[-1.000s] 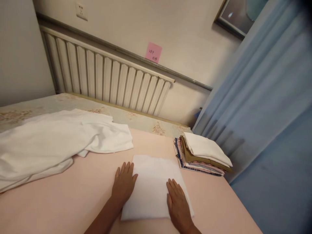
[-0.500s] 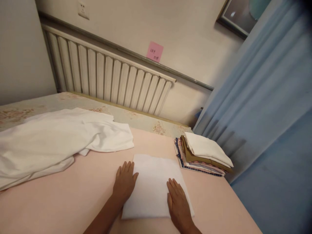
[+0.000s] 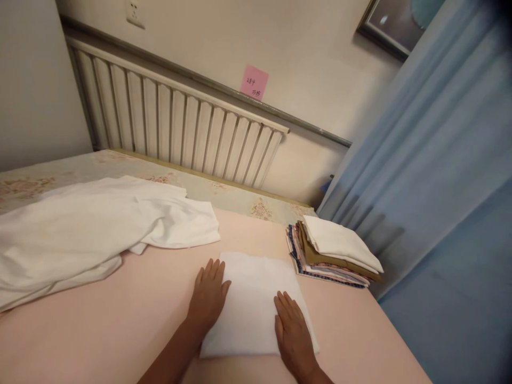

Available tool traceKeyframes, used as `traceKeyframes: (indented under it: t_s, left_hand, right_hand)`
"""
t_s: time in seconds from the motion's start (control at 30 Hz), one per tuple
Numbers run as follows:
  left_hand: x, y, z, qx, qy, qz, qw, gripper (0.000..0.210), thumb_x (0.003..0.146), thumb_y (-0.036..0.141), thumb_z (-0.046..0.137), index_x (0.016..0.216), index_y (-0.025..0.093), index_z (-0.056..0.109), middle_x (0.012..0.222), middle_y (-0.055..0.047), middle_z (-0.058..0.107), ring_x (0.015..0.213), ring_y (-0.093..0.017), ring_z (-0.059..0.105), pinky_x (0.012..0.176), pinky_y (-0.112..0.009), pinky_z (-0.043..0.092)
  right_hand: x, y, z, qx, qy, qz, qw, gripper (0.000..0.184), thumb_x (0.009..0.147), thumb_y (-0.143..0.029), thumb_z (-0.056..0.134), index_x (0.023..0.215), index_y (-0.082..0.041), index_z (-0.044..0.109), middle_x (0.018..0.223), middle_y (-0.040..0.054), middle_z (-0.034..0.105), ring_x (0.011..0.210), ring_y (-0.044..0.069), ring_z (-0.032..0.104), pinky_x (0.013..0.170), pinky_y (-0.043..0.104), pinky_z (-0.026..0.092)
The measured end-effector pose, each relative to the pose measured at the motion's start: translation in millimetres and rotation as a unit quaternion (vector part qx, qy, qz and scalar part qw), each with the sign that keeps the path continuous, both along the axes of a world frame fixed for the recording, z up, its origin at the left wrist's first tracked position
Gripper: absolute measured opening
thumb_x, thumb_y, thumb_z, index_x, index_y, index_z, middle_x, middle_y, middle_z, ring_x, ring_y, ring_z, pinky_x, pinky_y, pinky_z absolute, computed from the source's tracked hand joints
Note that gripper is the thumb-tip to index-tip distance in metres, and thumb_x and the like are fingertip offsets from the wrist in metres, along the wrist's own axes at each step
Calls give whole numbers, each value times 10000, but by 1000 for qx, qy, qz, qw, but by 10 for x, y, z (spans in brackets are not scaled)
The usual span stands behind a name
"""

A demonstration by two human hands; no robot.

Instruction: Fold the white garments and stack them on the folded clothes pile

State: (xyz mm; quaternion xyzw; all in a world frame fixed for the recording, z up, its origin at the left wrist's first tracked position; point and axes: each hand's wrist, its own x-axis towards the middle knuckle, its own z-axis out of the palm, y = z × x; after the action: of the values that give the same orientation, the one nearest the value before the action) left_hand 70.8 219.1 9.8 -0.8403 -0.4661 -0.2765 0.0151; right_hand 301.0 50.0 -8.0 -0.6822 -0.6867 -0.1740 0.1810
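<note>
A white cloth folded into a flat square lies on the pink sheet in front of me; whether it is a garment I cannot tell. My left hand rests flat along its left edge, fingers pointing away from me and thumb reaching over the cloth. On the cloth's right part lies my right hand, palm down with its fingers straight. Neither hand grips anything. Loose white cloth, crumpled and spread out, covers the left side of the bed.
Beyond my right hand stands a stack of folded cloths, white on top with brown and patterned layers beneath. A blue curtain hangs along the right side. Behind the floral bed cover a radiator runs along the wall.
My left hand has slid slightly away from me and to the right along the cloth's edge. My right hand has hardly moved; the cloths lie as before.
</note>
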Motion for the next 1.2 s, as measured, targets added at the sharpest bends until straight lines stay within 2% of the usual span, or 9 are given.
traceKeyframes:
  t_s: [0.17,0.33,0.43,0.57,0.7,0.83,1.07,1.2]
  left_hand:
    - [85,-128,25,49,-13,-68,996,452,935,318,409,1334,126,499,1406,-117,517,1369,-282,370,1113,-492,320]
    - [237,-386,-3,56,-13,-136,989,451,923,304,436,1343,147,484,1416,-110,507,1375,-270,364,1116,-489,332]
    - [351,-636,-16,29,-2,-173,984,457,910,298,456,1348,169,480,1432,-93,491,1379,-264,357,1124,-489,328]
    - [442,-921,14,-49,34,-224,973,521,896,314,476,1403,211,422,1490,-58,415,1407,-254,303,1146,-490,298]
    - [431,-995,115,-116,65,-231,964,570,884,314,480,1439,241,376,1535,-49,322,1428,-271,246,1156,-527,258]
    - [385,-951,188,-128,78,-227,962,585,873,309,479,1445,253,369,1533,-35,320,1426,-272,251,1155,-527,255]
    - [354,-900,80,-84,57,-199,975,559,887,268,411,1444,247,374,1525,-29,345,1424,-269,259,1151,-540,250]
    - [346,-898,55,-74,53,-196,976,565,881,232,390,1446,242,371,1523,-30,352,1424,-261,262,1153,-535,243]
  right_hand:
    - [13,-8,-5,-15,-10,-5,1000,474,935,-184,413,1408,-196,433,1449,59,445,1385,260,325,1098,501,362]
    - [11,-9,-4,-10,-12,-2,1000,475,935,-182,413,1409,-196,431,1451,61,443,1390,255,314,1103,499,357]
    - [9,-7,-3,-5,-16,1,1000,476,937,-184,410,1412,-205,430,1448,61,447,1385,255,325,1100,496,360]
    - [12,-9,0,-2,-24,1,1000,472,939,-185,407,1409,-205,435,1448,64,447,1380,254,336,1098,493,360]
    - [8,-5,5,1,-25,1,1000,465,937,-186,412,1401,-199,444,1439,65,459,1377,250,341,1101,483,359]
    - [1,-6,10,-10,-23,-3,1000,473,938,-186,416,1411,-188,429,1450,73,443,1385,253,325,1107,490,350]
    - [-15,6,75,-18,4,-10,1000,427,937,-183,395,1347,-172,514,1404,96,495,1347,262,393,1078,511,386]
    - [-206,66,132,-38,26,-4,999,413,942,-213,412,1337,-176,527,1397,105,501,1332,267,415,1080,522,381]
